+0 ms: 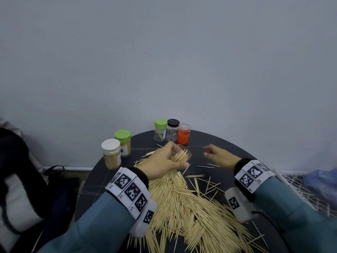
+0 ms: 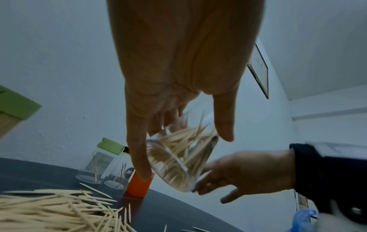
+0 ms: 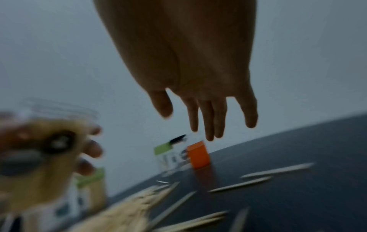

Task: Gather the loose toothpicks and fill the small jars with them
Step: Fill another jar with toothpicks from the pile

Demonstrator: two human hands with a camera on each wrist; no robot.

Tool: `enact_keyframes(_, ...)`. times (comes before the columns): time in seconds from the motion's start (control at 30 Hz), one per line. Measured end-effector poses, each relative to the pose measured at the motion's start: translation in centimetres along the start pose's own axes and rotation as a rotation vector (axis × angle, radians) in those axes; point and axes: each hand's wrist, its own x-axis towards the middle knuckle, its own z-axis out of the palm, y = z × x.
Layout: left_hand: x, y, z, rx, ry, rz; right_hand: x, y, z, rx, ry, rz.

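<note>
Nearest us, a thick heap of loose toothpicks [image 1: 184, 207] covers the near half of the round dark table [image 1: 255, 161], with strays scattered to its right. Both our forearms come in over the heap, each in a blue sleeve [image 1: 102, 221] and a white wristband printed with black square markers [image 1: 131, 190]. Past the heap, our left hand [image 1: 160, 163] holds a clear open jar [image 1: 184, 154] above the table, fingers curled round its wall and the thumb across the near side; the jar is tilted, its mouth toward the far right, and toothpick tips bristle out of it. In the left wrist view the same jar [image 2: 178, 158] looks well filled, its clear base turned toward the camera. Our right hand [image 1: 218, 156] hovers just right of the jar, apart from it, fingers loosely bent and holding nothing; the right wrist view is blurred but shows the fingers [image 3: 208, 119] hanging relaxed. At the table's left edge stand a white-lidded jar [image 1: 111, 154] and, just behind it, a green-lidded jar [image 1: 123, 143], both packed with toothpicks. At the far edge, three more stand in a tight row: a green-lidded clear jar [image 1: 160, 132] and a black-lidded clear jar [image 1: 172, 132], each with only a few picks, then an orange jar [image 1: 183, 134]. Behind all is a pale wall [image 1: 164, 61].
</note>
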Motion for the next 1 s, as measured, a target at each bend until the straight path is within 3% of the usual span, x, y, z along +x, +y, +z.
enact_keyframes(0.1,0.1,0.1,0.0,0.000,-0.008,-0.002,1.0,2.2,-0.2,-0.336,-0.049,0.134)
enact_keyframes(0.23,0.0,0.4,0.1,-0.006,-0.019,-0.006,0.4,3.1,0.6,-0.496,-0.120,0.114)
enact_keyframes(0.43,-0.2,0.6,0.2,0.007,-0.015,-0.012,-1.1,2.6,2.7,-0.580,-0.183,-0.044)
enact_keyframes(0.73,-0.7,0.8,0.2,0.060,-0.005,-0.027,-5.4,2.1,3.3,-0.569,-0.268,-0.096)
enact_keyframes(1.0,-1.0,0.8,0.5,0.072,-0.008,-0.037,-6.8,1.0,4.9,-0.741,-0.158,-0.171)
